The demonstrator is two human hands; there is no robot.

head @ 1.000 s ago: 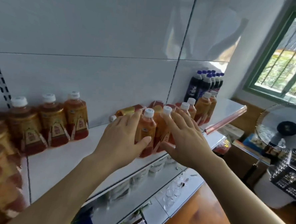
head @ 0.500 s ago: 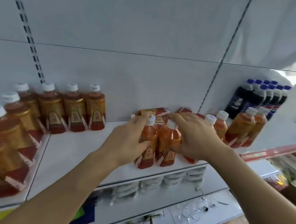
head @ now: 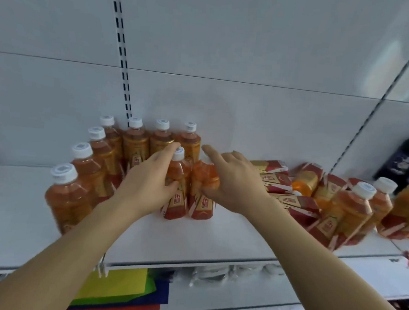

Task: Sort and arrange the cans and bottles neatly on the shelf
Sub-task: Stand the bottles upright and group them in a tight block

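orange tea bottles fill the white shelf [head: 193, 240], and both hands are right in the thick of it. the left hand [head: 146, 185] grips the left bottle [head: 177, 189] of a pair standing mid-shelf, fingers [head: 169, 151] curled up round its shoulder beside the white cap, thumb pressed on the near side. the right hand [head: 235, 180] grips the right bottle [head: 202, 195] just beside it, palm over the top so the cap is hidden, thumb tucked against the body, index finger stretched out towards the back. the two bottles stand upright and touch each other, with their red and gold labels facing the camera.

behind and to the left, a tidy group of bottles [head: 137, 143] lines the back panel, and a file of them [head: 77, 178] runs forward towards the shelf edge, all upright with white caps. the held pair sits just in front of the rightmost of that back row.

over on the right it's messier: toppled bottles [head: 283, 186] lie on their sides in a heap against the back, with upright bottles [head: 358, 207] leaning close in front of them. dark bottles [head: 401, 162] stand at the far right edge, blurred. below the shelf, yellow, green and blue sheets [head: 118, 291] show on the lower level.
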